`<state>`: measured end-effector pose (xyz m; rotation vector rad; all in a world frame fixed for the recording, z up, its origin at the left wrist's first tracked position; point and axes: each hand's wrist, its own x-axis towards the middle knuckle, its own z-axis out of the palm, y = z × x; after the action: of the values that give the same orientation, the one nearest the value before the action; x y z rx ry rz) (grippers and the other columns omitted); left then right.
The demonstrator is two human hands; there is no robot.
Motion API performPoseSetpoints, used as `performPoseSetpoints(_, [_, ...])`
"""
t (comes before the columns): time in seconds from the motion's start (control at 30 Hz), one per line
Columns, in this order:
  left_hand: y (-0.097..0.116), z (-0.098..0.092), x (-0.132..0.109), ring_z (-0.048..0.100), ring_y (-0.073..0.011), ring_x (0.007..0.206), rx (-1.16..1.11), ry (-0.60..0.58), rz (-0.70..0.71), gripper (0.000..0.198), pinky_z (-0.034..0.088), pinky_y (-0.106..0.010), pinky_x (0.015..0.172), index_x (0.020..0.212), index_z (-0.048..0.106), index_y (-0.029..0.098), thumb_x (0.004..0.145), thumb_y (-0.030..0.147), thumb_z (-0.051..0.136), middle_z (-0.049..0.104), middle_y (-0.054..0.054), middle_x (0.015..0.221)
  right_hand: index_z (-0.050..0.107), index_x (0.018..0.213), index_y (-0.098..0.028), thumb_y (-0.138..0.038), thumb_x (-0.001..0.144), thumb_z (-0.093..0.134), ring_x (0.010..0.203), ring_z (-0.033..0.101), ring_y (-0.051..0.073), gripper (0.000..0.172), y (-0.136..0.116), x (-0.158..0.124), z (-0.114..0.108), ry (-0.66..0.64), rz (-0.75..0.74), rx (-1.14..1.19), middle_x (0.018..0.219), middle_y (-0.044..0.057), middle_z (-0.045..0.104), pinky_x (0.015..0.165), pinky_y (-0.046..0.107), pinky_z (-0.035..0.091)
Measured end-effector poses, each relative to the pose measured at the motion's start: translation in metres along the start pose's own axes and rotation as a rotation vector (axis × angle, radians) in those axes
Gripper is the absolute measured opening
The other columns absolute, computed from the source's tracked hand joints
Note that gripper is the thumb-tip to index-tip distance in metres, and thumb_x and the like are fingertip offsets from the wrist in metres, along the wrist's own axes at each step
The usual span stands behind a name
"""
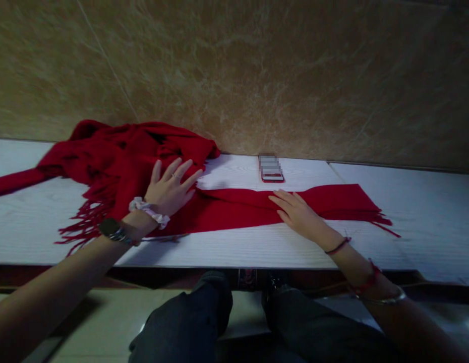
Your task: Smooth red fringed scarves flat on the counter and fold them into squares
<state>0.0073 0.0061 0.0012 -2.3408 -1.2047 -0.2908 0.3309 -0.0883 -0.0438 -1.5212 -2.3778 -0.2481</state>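
A red scarf [227, 212] with fringed ends lies along a white wooden bench top. Its right part is laid out as a long narrow strip, with the fringe at the far right. Bunched red cloth [121, 151] is heaped at the left, fringe hanging toward the front edge. My left hand [172, 189] rests flat with fingers spread where the heap meets the strip. Farther right, my right hand [297, 214] lies on the strip, palm down, fingers stretched out. Neither hand grips the cloth. Whether the heap and strip are one piece is hidden under my left hand.
Behind the strip a phone [272, 176] lies on the white bench top [427, 217], near the wall. A brown marbled wall [249, 75] rises along the back edge. My legs [189, 322] are below the front edge, above a tiled floor.
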Motion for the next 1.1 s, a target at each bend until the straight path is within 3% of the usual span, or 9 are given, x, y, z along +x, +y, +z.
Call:
performPoseSetpoints(0.1, [-0.031,-0.002,-0.004,0.016,-0.0451,0.125,-0.011,-0.013,-0.313,0.063,0.026,-0.061,0.090,0.138,0.023,0.017,0.085,0.047,0.040,0.014,-0.017,0.143,0.040,0.129,-0.014,-0.018,0.086,0.032,0.125,0.034,0.020,0.044,-0.010,0.009,0.007,-0.039,-0.057,0.004,0.134,0.010,0.043,0.100,0.046,0.030])
performPoseSetpoints(0.17, [-0.055,0.008,-0.011,0.034,-0.0434,0.117,-0.087,-0.129,-0.446,0.081,0.038,-0.051,0.083,0.140,0.013,0.013,0.079,0.059,0.042,0.024,-0.020,0.139,0.042,0.128,-0.015,-0.016,0.086,0.028,0.125,0.035,0.020,0.044,-0.011,0.010,0.014,-0.061,-0.055,0.010,0.134,0.011,0.043,0.099,0.047,0.031])
performPoseSetpoints(0.23, [-0.077,0.019,-0.019,0.049,-0.0348,0.106,-0.162,-0.184,-0.430,0.085,0.043,-0.040,0.077,0.140,0.007,0.014,0.077,0.064,0.034,0.040,-0.015,0.130,0.044,0.127,-0.016,-0.014,0.086,0.027,0.124,0.036,0.020,0.044,-0.010,0.008,0.020,-0.070,-0.035,0.018,0.133,0.010,0.044,0.098,0.048,0.031])
performPoseSetpoints(0.33, [-0.106,0.016,-0.024,0.053,-0.0323,0.101,-0.157,-0.080,-0.414,0.082,0.043,-0.036,0.070,0.140,0.011,0.016,0.076,0.066,0.023,0.049,-0.009,0.121,0.045,0.125,-0.018,-0.012,0.085,0.028,0.124,0.035,0.020,0.045,-0.007,0.005,0.025,-0.066,-0.014,0.020,0.132,0.010,0.045,0.099,0.048,0.031])
performPoseSetpoints(0.53, [-0.153,-0.022,-0.019,0.041,-0.0397,0.113,-0.117,0.053,-0.525,0.074,0.039,-0.046,0.073,0.139,0.017,0.026,0.076,0.063,0.018,0.027,-0.005,0.141,0.048,0.124,-0.015,-0.009,0.083,0.027,0.124,0.035,0.021,0.046,-0.004,0.003,0.027,-0.056,-0.041,0.011,0.131,0.011,0.047,0.097,0.049,0.033])
performPoseSetpoints(0.67, [-0.126,-0.017,-0.015,0.016,-0.0452,0.125,-0.029,-0.030,-0.423,0.052,0.017,-0.063,0.091,0.131,0.039,0.030,0.081,0.040,0.032,0.016,0.000,0.145,0.048,0.123,-0.016,-0.011,0.083,0.028,0.123,0.038,0.021,0.045,-0.005,0.003,0.027,-0.024,-0.016,0.020,0.128,0.011,0.049,0.098,0.050,0.033])
performPoseSetpoints(0.77, [-0.073,-0.006,-0.003,0.014,-0.0336,0.130,-0.015,-0.117,-0.158,0.055,0.019,-0.056,0.098,0.135,0.032,0.025,0.081,0.018,0.038,0.017,-0.005,0.145,0.051,0.120,-0.015,-0.011,0.082,0.030,0.121,0.040,0.021,0.043,-0.006,0.004,0.024,-0.023,0.008,0.041,0.126,0.011,0.052,0.098,0.048,0.033])
performPoseSetpoints(0.93, [-0.014,0.008,0.023,0.040,-0.0236,0.119,-0.098,-0.484,0.277,0.053,0.030,-0.042,0.097,0.126,0.044,0.024,0.075,0.010,0.045,0.046,-0.008,0.128,0.052,0.119,-0.012,-0.003,0.076,0.029,0.116,0.046,0.018,0.050,-0.003,0.006,0.024,-0.017,0.057,0.085,0.123,0.011,0.054,0.099,0.043,0.036])
performPoseSetpoints(1.1, [-0.021,-0.003,0.029,0.059,-0.0211,0.090,-0.061,-0.373,0.167,0.038,0.046,-0.031,0.074,0.110,0.057,0.018,0.080,0.009,0.037,0.059,-0.009,0.107,0.056,0.115,-0.012,-0.002,0.074,0.028,0.108,0.053,0.018,0.050,0.003,0.007,0.020,0.096,0.102,0.126,0.114,0.011,0.061,0.096,0.041,0.041])
